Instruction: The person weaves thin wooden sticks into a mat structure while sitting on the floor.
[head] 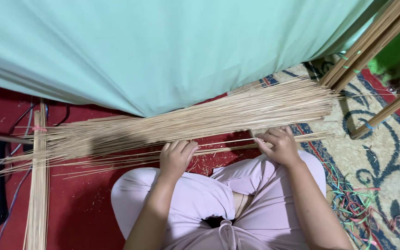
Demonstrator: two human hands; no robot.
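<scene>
Sorting of thin bamboo sticks (pixel 200 121) at frame centre on the red floor mat (pixel 84 203): left hand (pixel 176 157) and right hand (pixel 276 144), fingers curled shut on few sticks, next requiring separation from the pile.

We see bare forearms with no sleeves reaching the wrists, and both the left hand (pixel 176 157) and the right hand (pixel 278 146) carry no rings, watch or bracelets that we can make out. We see loose, pale lilac-pink trousers (pixel 195 199) of soft, creased cloth. A drawstring of the same cloth is knotted at the waist.
</scene>
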